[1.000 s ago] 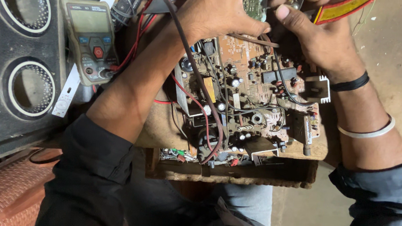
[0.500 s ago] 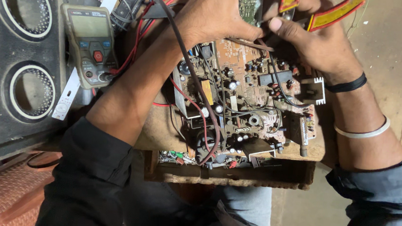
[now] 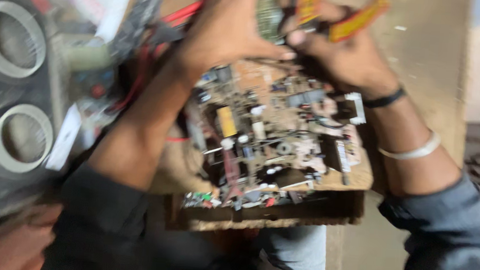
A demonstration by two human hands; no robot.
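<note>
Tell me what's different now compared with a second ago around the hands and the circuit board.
Little has visibly changed. The picture is now motion-blurred. The left hand and right hand remain together at the far edge of the circuit board, the right one still gripping the red-and-yellow-handled tool. The board, the speaker cabinet and the multimeter stay where they were.

left hand point(image 3: 231, 28): on far edge of circuit board point(image 3: 277, 135)
right hand point(image 3: 337, 57): grips red-yellow tool point(image 3: 357, 18)
speaker cabinet point(image 3: 9, 94): left, blurred
</note>
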